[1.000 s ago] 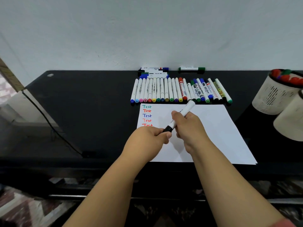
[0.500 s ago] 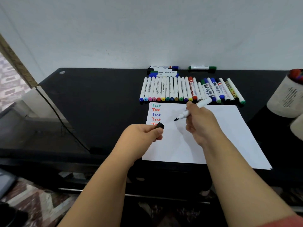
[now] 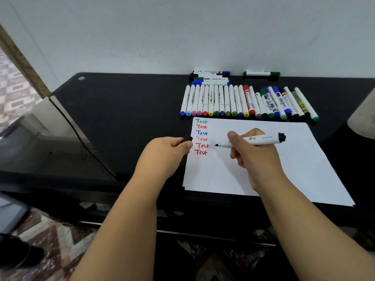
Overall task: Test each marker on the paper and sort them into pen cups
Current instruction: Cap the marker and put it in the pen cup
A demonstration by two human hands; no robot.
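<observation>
Over paper [image 3: 284, 159], R hand [image 3: 251, 153] grips uncapped marker [image 3: 261, 139], L hand [image 3: 164, 153] pinches cap [image 3: 187, 138]

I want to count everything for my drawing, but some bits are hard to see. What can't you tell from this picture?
All in the head view:
- The pen cup: cut off by the right edge, so its contents are out of view.
- The black cap: mostly hidden inside the left hand.
- The marker in the right hand: label print too small to read.
- Markers by the wall: stacked, so the count is unclear.
</observation>
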